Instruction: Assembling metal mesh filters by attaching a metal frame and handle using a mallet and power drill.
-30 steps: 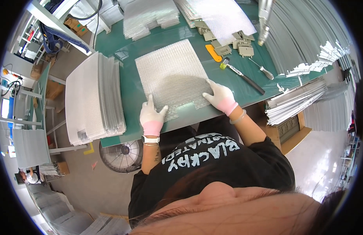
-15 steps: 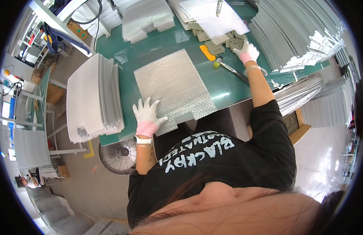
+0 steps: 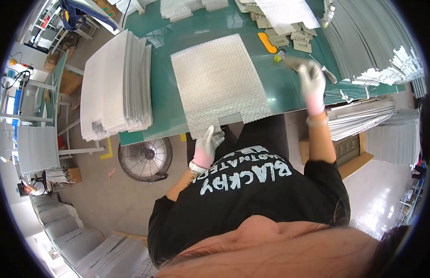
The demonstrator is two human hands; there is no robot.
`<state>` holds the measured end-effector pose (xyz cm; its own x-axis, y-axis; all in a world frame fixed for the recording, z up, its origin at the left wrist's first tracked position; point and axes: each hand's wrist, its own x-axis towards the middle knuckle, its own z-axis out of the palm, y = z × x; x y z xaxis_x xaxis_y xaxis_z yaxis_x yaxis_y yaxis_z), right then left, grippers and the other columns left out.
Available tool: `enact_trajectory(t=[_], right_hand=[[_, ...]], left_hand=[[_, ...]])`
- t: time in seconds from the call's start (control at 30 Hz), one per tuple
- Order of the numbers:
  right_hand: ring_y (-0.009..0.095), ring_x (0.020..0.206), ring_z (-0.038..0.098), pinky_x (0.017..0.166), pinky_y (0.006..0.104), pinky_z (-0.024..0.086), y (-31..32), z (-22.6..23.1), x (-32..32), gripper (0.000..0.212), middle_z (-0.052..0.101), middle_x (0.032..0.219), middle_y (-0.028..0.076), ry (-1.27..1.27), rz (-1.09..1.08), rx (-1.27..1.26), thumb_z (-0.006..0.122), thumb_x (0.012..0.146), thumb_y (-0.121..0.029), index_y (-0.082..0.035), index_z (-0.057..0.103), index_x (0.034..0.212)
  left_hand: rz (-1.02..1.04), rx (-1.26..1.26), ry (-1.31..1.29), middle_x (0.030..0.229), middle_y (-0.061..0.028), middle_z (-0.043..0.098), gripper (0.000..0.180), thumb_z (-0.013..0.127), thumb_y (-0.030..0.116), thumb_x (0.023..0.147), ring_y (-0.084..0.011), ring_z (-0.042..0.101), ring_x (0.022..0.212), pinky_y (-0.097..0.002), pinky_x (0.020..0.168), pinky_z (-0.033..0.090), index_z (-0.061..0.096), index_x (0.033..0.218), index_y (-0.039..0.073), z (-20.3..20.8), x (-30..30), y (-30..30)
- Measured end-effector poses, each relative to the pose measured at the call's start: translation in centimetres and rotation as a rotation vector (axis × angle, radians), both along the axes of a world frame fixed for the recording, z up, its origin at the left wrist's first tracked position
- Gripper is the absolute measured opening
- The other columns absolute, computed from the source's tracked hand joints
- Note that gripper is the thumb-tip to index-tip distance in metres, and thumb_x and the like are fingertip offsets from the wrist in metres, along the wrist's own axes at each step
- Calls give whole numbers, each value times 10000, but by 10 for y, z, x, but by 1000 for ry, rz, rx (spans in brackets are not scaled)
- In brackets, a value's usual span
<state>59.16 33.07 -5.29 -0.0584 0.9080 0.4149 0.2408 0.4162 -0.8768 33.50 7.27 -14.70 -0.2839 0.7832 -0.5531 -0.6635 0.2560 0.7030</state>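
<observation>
A silvery sheet with a fine mesh-like texture (image 3: 219, 78) lies on the green table, its notched edge toward me and reaching the table's near edge. My left hand (image 3: 208, 146), in a white and pink glove, pinches the near left tab of this sheet. In my gloved right hand (image 3: 313, 85), raised over the table to the right of the sheet, is a small beige plate (image 3: 296, 63), smeared by motion. Similar beige plates (image 3: 301, 45) lie piled beyond it, partly beneath another textured sheet (image 3: 289, 14).
Stacked pale sheets (image 3: 115, 88) stand at the left, and a taller stack (image 3: 368, 41) at the right. A yellow tool (image 3: 267, 42) and a hammer-like tool with a yellow-green head (image 3: 280, 55) lie near the plates. A round fan (image 3: 145, 159) stands on the floor.
My right hand has come back from the pile toward me with a beige plate. My left hand has moved from lying spread on the sheet to gripping its near tab. The view has shifted.
</observation>
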Motion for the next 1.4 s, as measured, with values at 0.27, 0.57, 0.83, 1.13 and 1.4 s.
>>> enact_trajectory(t=[0.27,0.57,0.83,1.13,1.4], right_hand=[[151,870,673,804,299,586,-177,-85,-51,325,621,1142,121,255,749,-1079,526,1010,-165,28,465,1265],[111,612,617,618,251,540,-168,-83,-71,295,671,801,78,148,671,-1001,586,987,-212,72,647,1043],[51,688,562,625,231,457,-176,-116,-72,266,654,775,4,292,313,-921,614,988,-239,6,676,906],[30,702,552,627,214,440,-175,-107,-70,235,653,784,-11,351,287,-969,632,982,-207,-17,669,848],[55,754,564,694,234,472,-178,-126,-69,259,656,831,8,361,279,-929,661,963,-251,6,674,937]], left_hand=[[15,211,43,1164,-185,619,351,479,212,1055,-309,630,1090,-432,949,524,547,1235,-82,-16,7,-6],[-200,339,606,1114,-192,671,344,470,171,1055,-252,680,1026,-357,864,569,526,1294,-70,-28,10,-18],[-276,51,89,923,-75,682,331,579,292,1017,-100,618,723,-232,648,508,645,1086,-25,-22,14,-5],[-214,118,25,872,-68,684,303,528,243,1041,-113,631,688,-245,645,521,638,1066,-39,-19,21,-6],[-202,129,-129,1206,-159,624,377,493,245,1054,-169,651,994,-287,868,542,506,1278,-57,-7,22,-14]])
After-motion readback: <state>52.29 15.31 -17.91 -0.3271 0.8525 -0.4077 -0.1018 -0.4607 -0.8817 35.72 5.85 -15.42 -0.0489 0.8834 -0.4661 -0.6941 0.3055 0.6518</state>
